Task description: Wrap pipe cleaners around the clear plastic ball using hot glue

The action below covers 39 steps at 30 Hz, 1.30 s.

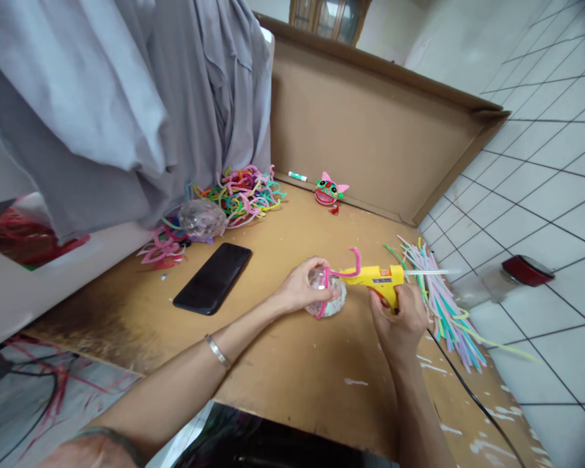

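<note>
Left hand (305, 286) was seen in the head view, fingers curled and closed around a small clear faceted ball (327, 300) resting on the brown cardboard work surface (292, 370), near the middle of the scene. A pink pipe cleaner (344, 273) was looped over the ball, one end rising in a hook above it. Right hand (400, 318) was clamped on the handle of a yellow glue gun (377, 278), held level with its nozzle pointing left and touching or just beside the pipe cleaner at the ball; actual contact could not be told. A black cord (468, 390) ran from the gun toward the near right.

Just right of the gun, a bundle of pastel straws (443, 305) was lying at the board's edge. A black phone (213, 277) was lying flat to the left of the hands. Farther left, a second clear ball (202, 218) was noted beside a tangled heap of coloured pipe cleaners (246, 192). At the far wall of the cardboard, a small pink figure (329, 190) and a marker (297, 176) were recorded.
</note>
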{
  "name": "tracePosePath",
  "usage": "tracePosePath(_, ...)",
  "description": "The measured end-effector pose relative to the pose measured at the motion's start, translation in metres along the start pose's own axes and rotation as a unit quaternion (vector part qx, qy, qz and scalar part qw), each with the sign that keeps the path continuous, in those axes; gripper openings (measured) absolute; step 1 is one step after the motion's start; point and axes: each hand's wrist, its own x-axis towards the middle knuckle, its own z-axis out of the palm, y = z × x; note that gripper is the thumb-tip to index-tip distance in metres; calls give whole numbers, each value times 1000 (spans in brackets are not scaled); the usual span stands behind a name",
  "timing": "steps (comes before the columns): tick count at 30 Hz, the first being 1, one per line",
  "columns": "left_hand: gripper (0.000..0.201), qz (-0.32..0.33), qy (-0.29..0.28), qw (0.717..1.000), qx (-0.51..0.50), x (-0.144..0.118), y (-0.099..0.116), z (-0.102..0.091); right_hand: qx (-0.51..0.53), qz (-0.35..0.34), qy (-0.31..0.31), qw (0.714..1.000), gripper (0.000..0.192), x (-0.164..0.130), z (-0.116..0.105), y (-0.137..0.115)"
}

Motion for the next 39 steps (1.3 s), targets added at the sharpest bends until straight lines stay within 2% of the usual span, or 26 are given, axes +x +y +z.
tracePosePath(15,50,-1,-3,1000,-6,0,-2,-1,-11,0,1,1000,12,0,-1,-1)
tracePosePath(30,49,4,4,1000,10,1,-5,-1,-11,-1,25,1000,19,1,-1,-3)
tracePosePath(39,49,3,1,1000,10,1,-4,-1,0,1,9,1000,13,0,-1,-2)
